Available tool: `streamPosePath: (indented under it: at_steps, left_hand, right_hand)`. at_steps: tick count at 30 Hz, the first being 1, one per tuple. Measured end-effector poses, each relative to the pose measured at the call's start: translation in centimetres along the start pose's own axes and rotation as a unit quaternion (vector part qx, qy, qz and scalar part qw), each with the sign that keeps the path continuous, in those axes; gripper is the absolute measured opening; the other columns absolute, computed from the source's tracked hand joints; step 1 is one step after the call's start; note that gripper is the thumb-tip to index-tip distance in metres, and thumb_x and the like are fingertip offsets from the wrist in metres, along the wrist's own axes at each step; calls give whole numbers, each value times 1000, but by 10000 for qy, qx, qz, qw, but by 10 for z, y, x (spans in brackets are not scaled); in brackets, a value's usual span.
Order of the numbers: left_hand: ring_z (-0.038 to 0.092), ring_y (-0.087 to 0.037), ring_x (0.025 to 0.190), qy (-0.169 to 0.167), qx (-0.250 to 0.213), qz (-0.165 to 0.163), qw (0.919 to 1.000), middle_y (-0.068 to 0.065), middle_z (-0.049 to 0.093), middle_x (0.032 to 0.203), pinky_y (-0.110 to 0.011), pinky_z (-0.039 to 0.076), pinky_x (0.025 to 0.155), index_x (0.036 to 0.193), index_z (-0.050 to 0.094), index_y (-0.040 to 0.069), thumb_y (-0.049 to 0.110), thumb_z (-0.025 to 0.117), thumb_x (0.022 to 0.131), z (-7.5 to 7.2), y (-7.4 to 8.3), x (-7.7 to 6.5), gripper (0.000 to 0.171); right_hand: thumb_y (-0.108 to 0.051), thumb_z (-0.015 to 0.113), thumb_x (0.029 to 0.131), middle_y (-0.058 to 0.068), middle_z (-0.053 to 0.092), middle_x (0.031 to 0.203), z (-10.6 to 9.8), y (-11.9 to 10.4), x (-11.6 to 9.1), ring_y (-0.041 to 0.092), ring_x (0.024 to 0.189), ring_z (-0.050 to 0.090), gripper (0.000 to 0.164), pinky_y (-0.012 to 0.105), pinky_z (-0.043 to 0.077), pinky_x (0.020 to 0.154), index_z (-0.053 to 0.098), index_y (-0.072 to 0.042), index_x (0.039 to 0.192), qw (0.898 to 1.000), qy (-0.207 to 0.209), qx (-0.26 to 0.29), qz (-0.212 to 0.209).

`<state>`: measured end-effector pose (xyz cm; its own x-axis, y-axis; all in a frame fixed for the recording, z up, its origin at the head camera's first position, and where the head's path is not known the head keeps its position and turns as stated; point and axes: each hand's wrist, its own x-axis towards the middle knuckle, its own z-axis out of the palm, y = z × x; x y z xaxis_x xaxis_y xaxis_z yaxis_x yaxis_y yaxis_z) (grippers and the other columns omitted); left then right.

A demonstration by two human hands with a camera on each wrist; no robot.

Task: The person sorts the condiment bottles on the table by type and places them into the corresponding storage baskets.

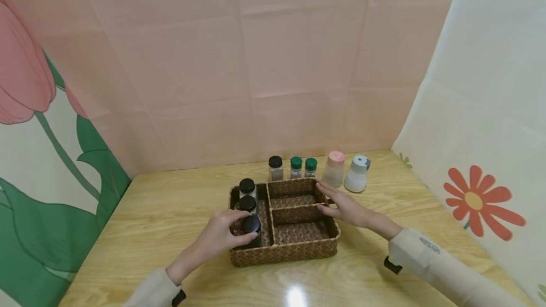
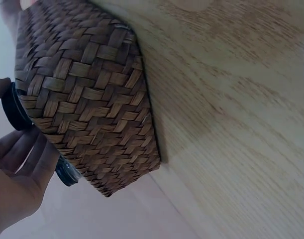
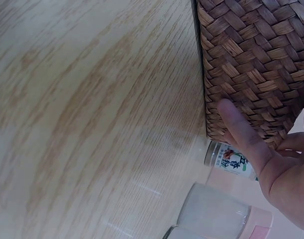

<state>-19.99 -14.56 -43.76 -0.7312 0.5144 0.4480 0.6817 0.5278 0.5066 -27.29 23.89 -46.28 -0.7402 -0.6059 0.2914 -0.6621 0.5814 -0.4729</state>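
A brown woven basket (image 1: 283, 253) with three compartments stands on the table. In its left compartment, black-lidded jars stand in a row: a back jar (image 1: 247, 186), a middle jar (image 1: 247, 204) and a front jar (image 1: 251, 225). My left hand (image 1: 217, 233) pinches the front jar by its black lid, thumb on the near side and fingers on the far side. The basket wall hides most of that jar's body. My right hand (image 1: 347, 207) holds the basket's right rim near the back corner; in the right wrist view one finger (image 3: 241, 129) lies against the outer wall.
Behind the basket stand another black-lidded jar (image 1: 276, 168) and two green-lidded jars, one left (image 1: 296, 167), one right (image 1: 310, 167). A pink-lidded container (image 1: 334, 169) and a white container with a pale lid (image 1: 357, 174) stand at the back right. Printed cloths enclose the table.
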Motion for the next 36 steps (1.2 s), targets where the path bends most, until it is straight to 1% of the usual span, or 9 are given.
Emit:
streamPosePath:
  at_steps: [7, 8, 10, 13, 15, 19, 28, 33, 36]
  left_hand:
    - [67, -18, 83, -217, -461, -399, 9979, -10, 69, 111, -35, 57, 68, 123, 67, 1, 35, 79, 86, -3, 1, -2, 52]
    - [67, -19, 87, -221, -418, -440, 9979, -10, 69, 112, -36, 57, 71, 124, 67, 1, 36, 78, 86, -3, 2, -2, 53]
    - [67, -20, 85, -261, -477, -512, 9972, -9, 69, 111, -36, 57, 71, 124, 66, 1, 36, 78, 86, -5, 2, -2, 54]
    - [66, -17, 84, -358, -469, -647, 9962, -8, 69, 111, -32, 56, 70, 125, 66, 1, 37, 78, 86, -6, 1, -1, 55]
    - [64, -14, 79, -431, -508, -706, 9953, -6, 69, 108, -27, 55, 67, 126, 65, 0, 38, 77, 86, -7, 0, 0, 56]
    - [64, -11, 77, -467, -552, -723, 9948, -3, 69, 104, -23, 54, 65, 126, 65, 0, 37, 77, 86, -7, 0, 1, 56]
    - [64, -8, 75, -540, -610, -807, 9934, -3, 69, 100, -22, 54, 65, 126, 65, 2, 39, 78, 84, -7, 0, 2, 58]
    - [64, -9, 74, -460, -642, -697, 9944, -4, 69, 97, -23, 54, 65, 125, 66, -1, 40, 78, 85, -8, -1, 2, 58]
    - [65, -8, 75, -325, -652, -735, 9946, -5, 70, 100, -24, 54, 65, 124, 67, 0, 41, 73, 89, -8, -1, 1, 54]
  right_hand:
    - [-13, 63, 98, 34, 24, 153, 1, 0, -1, 47, 120, 52, 64, 46, 53, 85, 32, 19, 144, 10000, -18, 57, 28]
    - [-13, 63, 98, 34, 23, 153, 1, -1, -1, 47, 121, 52, 64, 46, 53, 85, 32, 19, 144, 10000, -26, 65, 29]
    - [-14, 63, 99, 34, 23, 153, 1, 0, -1, 48, 121, 51, 64, 46, 53, 85, 32, 19, 144, 10000, -29, 67, 22]
    - [-13, 63, 98, 34, 24, 153, 0, 0, 0, 48, 122, 51, 64, 46, 53, 86, 32, 19, 144, 10000, -6, 22, 4]
    - [-12, 64, 98, 35, 25, 152, 0, 0, 0, 48, 122, 51, 63, 46, 53, 86, 33, 19, 143, 10000, 20, -29, -20]
    - [-12, 64, 97, 34, 25, 152, -1, 1, 1, 47, 122, 51, 63, 47, 53, 87, 33, 19, 143, 10000, 47, -70, -38]
    - [-14, 63, 99, 33, 23, 153, 0, 2, 0, 47, 124, 49, 64, 48, 51, 89, 32, 18, 144, 10000, -64, -21, 51]
    - [-14, 63, 98, 33, 24, 153, 0, 2, 1, 48, 125, 47, 64, 48, 51, 89, 32, 18, 144, 10000, -36, -11, 73]
    - [-14, 63, 98, 34, 24, 153, 0, 1, 1, 49, 125, 48, 64, 46, 52, 87, 32, 19, 144, 10000, -25, 21, 62]
